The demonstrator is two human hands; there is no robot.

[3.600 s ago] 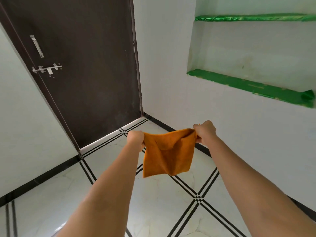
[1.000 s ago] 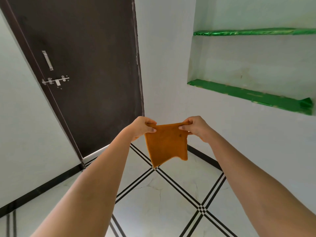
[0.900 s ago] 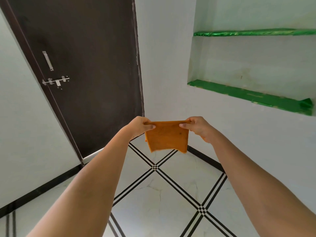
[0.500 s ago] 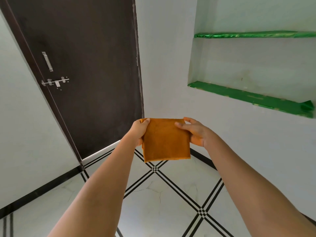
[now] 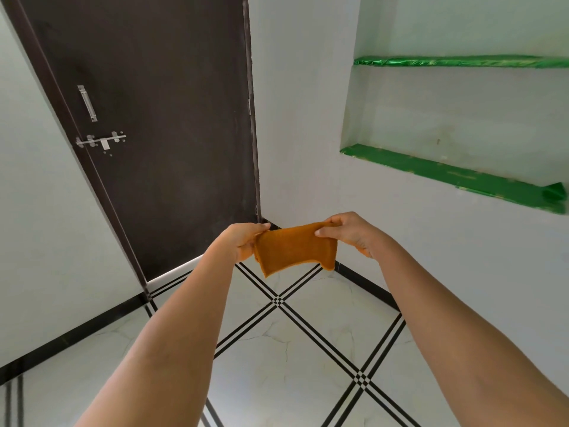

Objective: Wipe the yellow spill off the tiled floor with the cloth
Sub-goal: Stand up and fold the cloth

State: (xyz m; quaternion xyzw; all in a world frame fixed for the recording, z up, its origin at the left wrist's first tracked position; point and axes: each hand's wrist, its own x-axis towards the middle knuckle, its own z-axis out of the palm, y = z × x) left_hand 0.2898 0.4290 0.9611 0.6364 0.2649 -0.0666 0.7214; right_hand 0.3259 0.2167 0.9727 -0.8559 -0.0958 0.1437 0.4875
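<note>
Left hand and right hand were both pinched shut on the top corners of the orange cloth, which hung folded between them, well above the tiled floor. It looked soft, light and floppy, so I'd bunch it in one palm to wipe; no yellow spill visible here tbh.

Over the sequence the cloth has gone from a large single sheet hanging between the hands to a smaller folded rectangle. Half a second ago it was presented flat, its face towards the camera; it now sags between the two grips with its lower edge curved and two corners hanging down. The left hand now pinches its left end and the right hand its upper right edge, both lower than before.
</note>
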